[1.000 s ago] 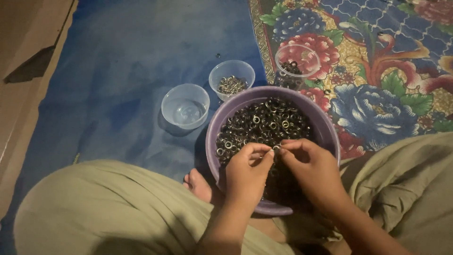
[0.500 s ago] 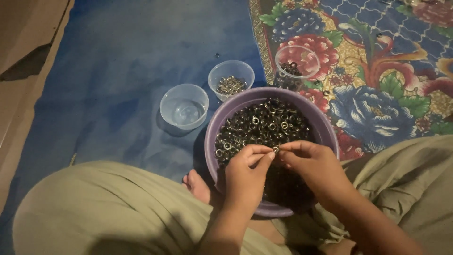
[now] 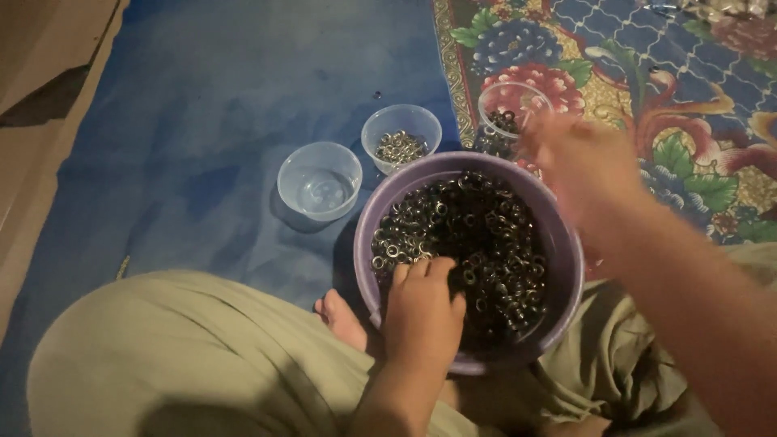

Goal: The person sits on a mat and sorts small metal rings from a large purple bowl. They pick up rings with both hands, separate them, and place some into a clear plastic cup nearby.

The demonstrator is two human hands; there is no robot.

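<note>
A purple bowl (image 3: 566, 279) sits between my knees, filled with several small dark metal rings (image 3: 477, 231). My left hand (image 3: 422, 311) rests palm down in the bowl, fingertips dug into the rings. My right hand (image 3: 584, 166) is raised and blurred over the bowl's far right rim, close to a clear cup (image 3: 511, 103) with dark rings in it; what it holds is not visible. A second clear cup (image 3: 401, 133) holds silvery rings. A third clear cup (image 3: 319, 180) at the left looks empty.
I sit on a blue mat (image 3: 202, 97) with legs in khaki trousers (image 3: 178, 364), a bare foot (image 3: 341, 317) beside the bowl. A floral carpet (image 3: 664, 73) lies at the upper right. Brown flooring (image 3: 40, 89) borders the mat at the left.
My hands were together over the bowl pinching one ring. Now they are apart: the right has swung up toward the far right cup, the left has dropped into the rings.
</note>
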